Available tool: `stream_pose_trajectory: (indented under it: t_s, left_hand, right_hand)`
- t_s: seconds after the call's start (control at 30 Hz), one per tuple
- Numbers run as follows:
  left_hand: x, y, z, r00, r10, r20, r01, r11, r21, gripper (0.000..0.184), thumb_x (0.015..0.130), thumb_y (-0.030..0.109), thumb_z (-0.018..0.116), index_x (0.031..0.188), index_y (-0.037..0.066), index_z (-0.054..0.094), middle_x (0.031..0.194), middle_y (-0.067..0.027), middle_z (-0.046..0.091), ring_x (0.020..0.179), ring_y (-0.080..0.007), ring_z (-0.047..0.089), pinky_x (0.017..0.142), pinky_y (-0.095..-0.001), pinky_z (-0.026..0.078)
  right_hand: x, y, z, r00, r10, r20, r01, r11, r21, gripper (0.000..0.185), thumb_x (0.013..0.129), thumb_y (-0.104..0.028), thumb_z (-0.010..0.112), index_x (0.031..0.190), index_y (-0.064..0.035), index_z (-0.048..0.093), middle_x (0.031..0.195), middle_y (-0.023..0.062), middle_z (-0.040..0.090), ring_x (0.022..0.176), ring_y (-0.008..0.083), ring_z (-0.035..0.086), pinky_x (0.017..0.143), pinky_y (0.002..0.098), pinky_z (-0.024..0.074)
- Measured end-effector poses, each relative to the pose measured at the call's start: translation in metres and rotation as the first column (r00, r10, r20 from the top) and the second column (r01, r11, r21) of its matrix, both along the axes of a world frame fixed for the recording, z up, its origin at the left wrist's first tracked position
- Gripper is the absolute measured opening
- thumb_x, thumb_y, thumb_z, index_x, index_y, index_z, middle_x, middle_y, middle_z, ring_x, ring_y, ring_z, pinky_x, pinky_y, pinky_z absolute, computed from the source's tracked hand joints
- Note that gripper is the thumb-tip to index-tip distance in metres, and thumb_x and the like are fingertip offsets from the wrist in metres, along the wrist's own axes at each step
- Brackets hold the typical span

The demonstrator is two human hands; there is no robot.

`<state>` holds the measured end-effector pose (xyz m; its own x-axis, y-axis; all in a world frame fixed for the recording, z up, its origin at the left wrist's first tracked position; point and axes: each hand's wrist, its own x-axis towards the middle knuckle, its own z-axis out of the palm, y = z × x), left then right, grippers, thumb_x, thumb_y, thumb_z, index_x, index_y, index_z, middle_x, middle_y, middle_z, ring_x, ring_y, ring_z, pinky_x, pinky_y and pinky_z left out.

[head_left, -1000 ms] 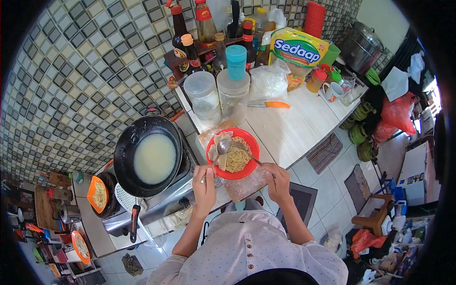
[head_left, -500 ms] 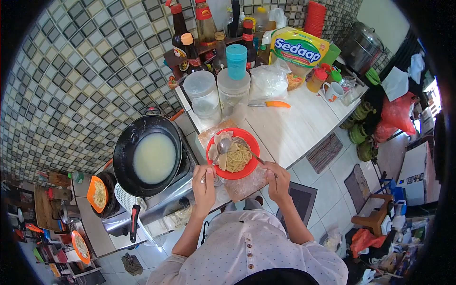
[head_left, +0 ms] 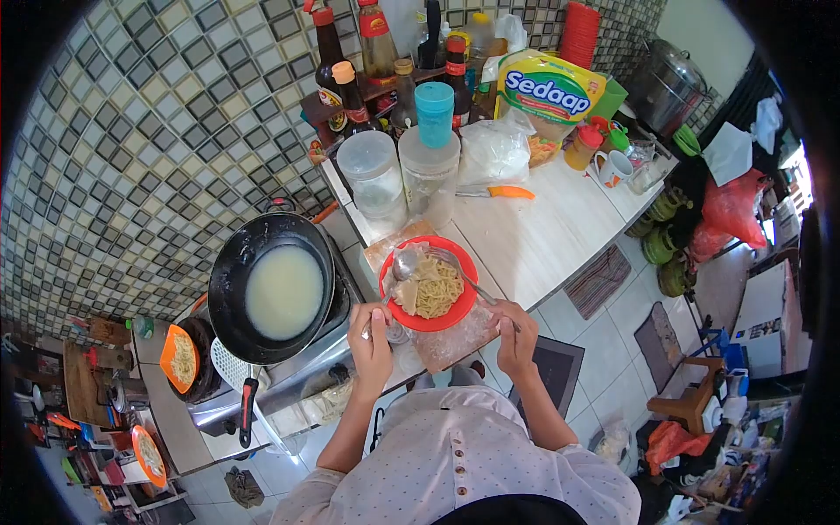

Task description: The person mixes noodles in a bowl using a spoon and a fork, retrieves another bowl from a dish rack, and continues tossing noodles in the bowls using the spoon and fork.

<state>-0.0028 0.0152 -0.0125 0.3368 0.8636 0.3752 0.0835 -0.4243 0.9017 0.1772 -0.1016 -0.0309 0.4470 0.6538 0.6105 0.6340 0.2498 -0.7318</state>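
Observation:
A red bowl (head_left: 472,267) of noodles (head_left: 437,292), with pale flat pieces at its left side, sits on a brown tile at the counter's near edge. My left hand (head_left: 372,348) is closed around the handle of a metal spoon (head_left: 405,263), whose rounded head lies over the left part of the bowl. In my right hand (head_left: 516,339) is a second metal utensil, apparently a fork (head_left: 470,282). It reaches over the bowl's right rim, and its tip is hard to make out among the noodles.
Left of the bowl, a black wok (head_left: 229,306) with cloudy liquid stands on the stove. A slotted turner (head_left: 248,407) and an orange bowl (head_left: 170,363) of noodles lie beside it. Behind are plastic jars (head_left: 372,166), bottles (head_left: 380,44) and an orange-handled knife (head_left: 512,192).
The spoon's head has shifted slightly left in the bowl, and my left hand moved a little left with it. My right hand has shifted slightly right and its utensil is tilted differently. The bowl stays put.

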Motion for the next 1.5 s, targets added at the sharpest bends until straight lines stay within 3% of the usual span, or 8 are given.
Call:
stream_pose_trajectory:
  t_s: [0.1, 0.2, 0.27, 0.43, 0.87, 1.1, 1.17, 1.5]
  left_hand:
    - [0.000, -0.001, -0.001, 1.000, -0.006, -0.008, 0.006, 1.000, 0.005, 0.023, 0.091, 0.014, 0.036, 0.076, 0.000, 0.045, 0.071, -0.0052, 0.044, 0.063, -0.0108, 0.041, 0.060, -0.0246, 0.035]
    - [0.001, -0.003, 0.000, 1.000, -0.021, -0.001, 0.021, 1.000, -0.008, 0.024, 0.091, 0.015, 0.036, 0.075, 0.000, 0.046, 0.070, -0.0053, 0.044, 0.063, -0.0111, 0.041, 0.060, -0.0248, 0.035]
    - [0.003, -0.006, 0.005, 0.999, -0.034, 0.002, 0.034, 0.999, -0.018, 0.024, 0.091, 0.015, 0.036, 0.074, 0.000, 0.046, 0.070, -0.0055, 0.043, 0.063, -0.0114, 0.042, 0.060, -0.0249, 0.035]
    - [0.014, -0.011, 0.007, 0.996, -0.076, -0.046, 0.076, 0.997, -0.001, 0.020, 0.087, 0.010, 0.042, 0.075, -0.001, 0.051, 0.067, -0.0093, 0.050, 0.066, -0.0196, 0.043, 0.062, -0.0292, 0.036]
    - [0.018, -0.012, 0.009, 0.983, -0.102, -0.151, 0.107, 0.994, 0.025, 0.022, 0.088, 0.012, 0.039, 0.074, -0.001, 0.050, 0.068, -0.0077, 0.047, 0.066, -0.0175, 0.044, 0.062, -0.0288, 0.036]
    - [0.007, -0.010, 0.008, 1.000, -0.004, -0.021, 0.004, 0.999, 0.032, 0.025, 0.091, 0.015, 0.036, 0.075, 0.000, 0.048, 0.071, -0.0068, 0.046, 0.064, -0.0131, 0.043, 0.061, -0.0258, 0.035]
    - [0.006, -0.008, 0.008, 1.000, 0.011, -0.008, -0.011, 1.000, 0.022, 0.024, 0.091, 0.014, 0.036, 0.075, -0.001, 0.047, 0.071, -0.0068, 0.045, 0.063, -0.0126, 0.042, 0.060, -0.0254, 0.035]
    - [0.004, -0.007, 0.005, 0.999, -0.022, -0.042, 0.024, 0.998, 0.054, 0.023, 0.090, 0.012, 0.036, 0.074, -0.001, 0.047, 0.070, -0.0069, 0.045, 0.064, -0.0133, 0.042, 0.060, -0.0261, 0.035]
  right_hand:
    - [0.002, -0.001, -0.001, 1.000, -0.028, 0.009, 0.028, 1.000, 0.009, 0.023, 0.087, -0.009, 0.037, 0.087, 0.0019, 0.057, 0.079, 0.0132, 0.059, 0.056, 0.0166, 0.052, 0.056, 0.0276, 0.0428]
    - [-0.001, -0.003, 0.008, 0.988, -0.054, -0.145, 0.052, 0.998, -0.017, 0.022, 0.086, -0.009, 0.037, 0.086, 0.0024, 0.056, 0.079, 0.0127, 0.059, 0.056, 0.0151, 0.052, 0.054, 0.0260, 0.0420]
    - [0.000, -0.005, 0.009, 0.974, -0.073, -0.213, 0.055, 0.994, -0.090, 0.014, 0.078, -0.003, 0.045, 0.086, -0.0010, 0.057, 0.079, 0.0140, 0.059, 0.062, 0.0224, 0.057, 0.056, 0.0297, 0.0436]
    - [0.003, -0.008, 0.000, 0.985, -0.075, -0.156, 0.058, 0.992, -0.115, 0.012, 0.078, -0.004, 0.046, 0.083, -0.0007, 0.056, 0.076, 0.0124, 0.059, 0.062, 0.0225, 0.057, 0.057, 0.0291, 0.0438]
    - [0.005, -0.020, 0.016, 0.973, -0.053, -0.224, 0.051, 0.999, -0.018, 0.016, 0.083, -0.011, 0.046, 0.077, -0.0002, 0.056, 0.071, 0.0112, 0.058, 0.058, 0.0182, 0.055, 0.052, 0.0266, 0.0422]
    - [0.001, -0.010, 0.016, 0.970, -0.050, -0.236, 0.028, 0.995, -0.096, 0.015, 0.083, -0.008, 0.044, 0.081, 0.0002, 0.056, 0.075, 0.0123, 0.058, 0.062, 0.0204, 0.056, 0.057, 0.0279, 0.0432]
    - [0.001, -0.006, 0.010, 0.997, -0.018, -0.074, 0.013, 0.997, -0.079, 0.020, 0.087, -0.006, 0.036, 0.085, 0.0016, 0.055, 0.078, 0.0114, 0.056, 0.056, 0.0135, 0.051, 0.052, 0.0240, 0.0414]
    - [-0.001, -0.002, 0.006, 0.998, 0.011, -0.057, -0.015, 0.998, -0.062, 0.020, 0.088, -0.009, 0.038, 0.088, 0.0011, 0.055, 0.081, 0.0116, 0.056, 0.056, 0.0136, 0.051, 0.052, 0.0245, 0.0407]
